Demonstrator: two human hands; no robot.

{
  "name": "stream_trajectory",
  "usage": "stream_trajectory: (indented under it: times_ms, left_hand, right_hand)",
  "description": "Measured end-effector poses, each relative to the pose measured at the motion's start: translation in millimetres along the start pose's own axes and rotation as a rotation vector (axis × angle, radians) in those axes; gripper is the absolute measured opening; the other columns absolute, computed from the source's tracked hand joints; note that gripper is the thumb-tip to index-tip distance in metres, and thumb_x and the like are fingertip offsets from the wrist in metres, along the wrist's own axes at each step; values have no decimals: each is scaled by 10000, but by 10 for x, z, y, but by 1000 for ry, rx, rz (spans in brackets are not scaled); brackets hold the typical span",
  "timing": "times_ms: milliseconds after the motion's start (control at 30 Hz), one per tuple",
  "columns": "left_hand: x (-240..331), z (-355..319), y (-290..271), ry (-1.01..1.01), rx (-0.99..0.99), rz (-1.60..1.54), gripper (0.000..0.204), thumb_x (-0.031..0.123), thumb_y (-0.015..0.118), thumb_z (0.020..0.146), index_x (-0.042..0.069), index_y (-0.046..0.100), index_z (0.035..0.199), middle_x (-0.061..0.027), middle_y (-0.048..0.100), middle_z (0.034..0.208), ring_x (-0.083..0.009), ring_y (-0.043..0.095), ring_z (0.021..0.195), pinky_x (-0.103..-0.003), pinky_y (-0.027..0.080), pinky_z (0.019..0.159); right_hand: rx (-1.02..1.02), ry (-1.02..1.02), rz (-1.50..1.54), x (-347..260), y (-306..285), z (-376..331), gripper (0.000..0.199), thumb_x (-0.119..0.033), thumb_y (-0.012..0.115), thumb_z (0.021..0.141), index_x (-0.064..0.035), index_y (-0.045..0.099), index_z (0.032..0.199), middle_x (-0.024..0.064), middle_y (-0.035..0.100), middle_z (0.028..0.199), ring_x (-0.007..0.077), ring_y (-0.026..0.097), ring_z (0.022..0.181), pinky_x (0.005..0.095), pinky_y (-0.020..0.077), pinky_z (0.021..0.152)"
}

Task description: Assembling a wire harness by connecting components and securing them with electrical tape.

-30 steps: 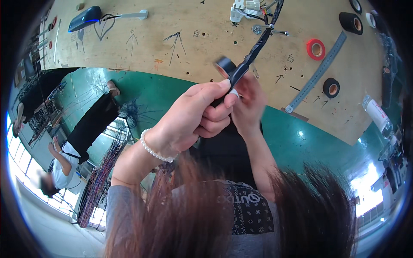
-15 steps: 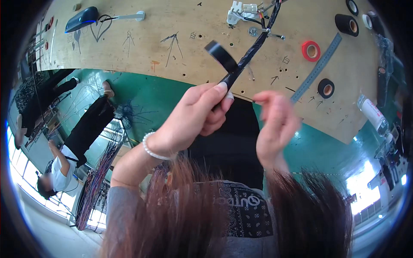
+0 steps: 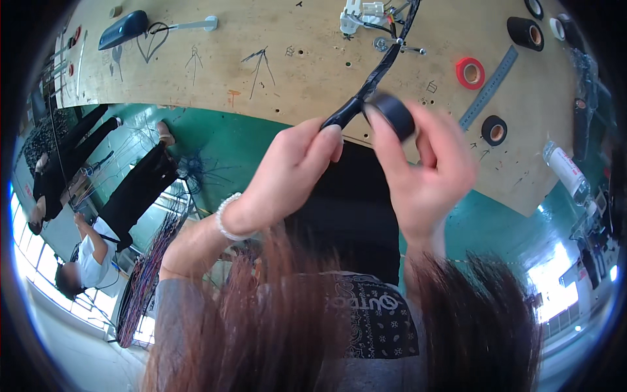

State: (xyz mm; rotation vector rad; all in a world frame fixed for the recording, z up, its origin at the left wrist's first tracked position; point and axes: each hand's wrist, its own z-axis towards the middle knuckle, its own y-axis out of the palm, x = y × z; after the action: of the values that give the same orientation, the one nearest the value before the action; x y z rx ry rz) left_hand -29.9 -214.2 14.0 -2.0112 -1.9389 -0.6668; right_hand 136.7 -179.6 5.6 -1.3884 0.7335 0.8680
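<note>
Head view, looking down past loose brown hair (image 3: 281,320) onto two bare hands, raised around the near edge of a wooden bench (image 3: 313,91). Left hand (image 3: 287,166) closed, thumb and fingers pinching the near visible end of a black-taped cable bundle (image 3: 377,74). Right hand (image 3: 437,183) curved, thumb opposite bent fingers, gripping a black tape roll (image 3: 392,116) right up against the bundle, or just beside it.

Judging by the pose, partway through winding tape around the bundle; next turn likely to call for a steady left-hand hold and a taut pass of the roll around the bundle, with overlapping laps.

Hidden inside the left hand: any continuation of the bundle. Hard to make out: right fingertips, softened by blur, and any strip of tape joining roll to bundle. Farther up, bundle slanting away to the right, past a metal peg (image 3: 410,49), then cut off by the top edge. Near that, white connectors (image 3: 351,23), partly out of frame. To the right, a red tape roll (image 3: 471,73), a blue-grey ruler (image 3: 490,86) and another black roll (image 3: 490,127). At far left, beyond green floor (image 3: 235,144), two people (image 3: 91,258), warped by the lens, hands too small to read.
</note>
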Motion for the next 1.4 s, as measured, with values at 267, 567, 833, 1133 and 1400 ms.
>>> stream_trajectory:
  times_ms: [267,567,833,1133,1400]
  left_hand:
    - [94,11,-150,58,-100,-33,298,264,396,1021,49,490,838,47,363,546,-81,312,433,-257,266,411]
    - [265,-38,-142,-296,-361,-671,292,316,387,1029,107,467,841,105,235,569,-23,194,453,-208,126,393]
    - [303,-61,-217,-270,-315,-622,288,306,393,1027,99,476,844,108,235,572,-20,195,456,-205,130,394]
    - [-23,90,-75,452,135,530,260,179,513,965,-35,485,819,-243,465,582,-393,427,499,-452,395,499]
    - [194,-8,-223,-170,-346,-523,300,282,376,1031,98,448,804,105,248,564,-25,221,450,-213,158,397]
  right_hand:
    - [-87,-52,-86,7,120,-30,330,-153,750,766,-26,616,1039,52,597,792,175,548,596,292,441,552]
    - [127,528,1058,266,1102,-300,469,-151,576,930,-87,418,1367,70,619,911,92,593,714,188,441,591]
    - [116,512,822,268,909,-520,353,-141,685,877,-11,585,1189,-1,577,757,51,527,603,179,387,520]
    - [-72,-80,-116,-275,151,487,229,-62,794,735,-5,703,937,-13,543,616,60,403,491,216,333,472]
    - [-181,157,89,301,-73,-265,438,-174,611,866,6,547,1260,103,637,1099,197,607,1029,333,483,850]
